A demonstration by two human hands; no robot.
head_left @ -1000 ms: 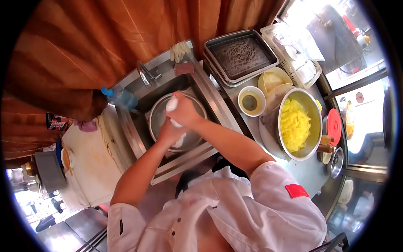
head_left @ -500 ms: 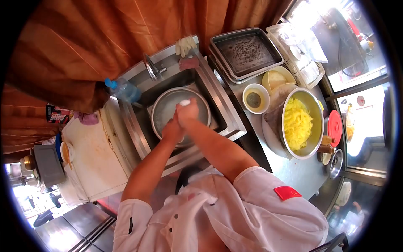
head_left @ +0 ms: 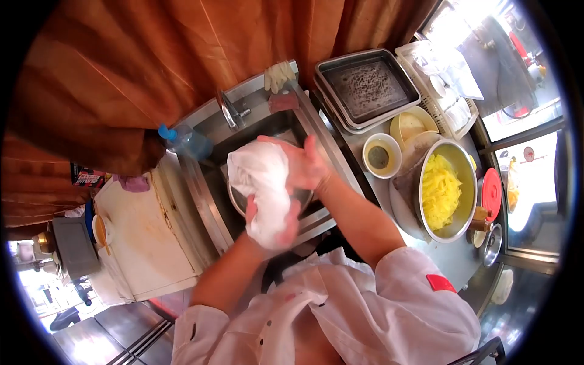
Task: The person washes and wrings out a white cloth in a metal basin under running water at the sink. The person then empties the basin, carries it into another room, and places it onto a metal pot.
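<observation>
A white cloth hangs bunched and partly unfolded over the metal bowl in the sink. My left hand holds the cloth's lower end, with fingers showing on both sides of it and the palm hidden. Beside the cloth's upper right, my right hand is spread with the thumb apart. Its fingertips reach to the cloth's edge, and whether they press on it I cannot tell. The cloth covers most of the bowl.
The sink has a faucet at its back and a blue pump bottle at its left corner. To the right stand stacked trays, a small bowl and a large bowl of yellow shreds.
Both hands were clasped together low over the bowl, with only a bit of white showing. Now they are apart and raised, and the cloth has opened out between them.
</observation>
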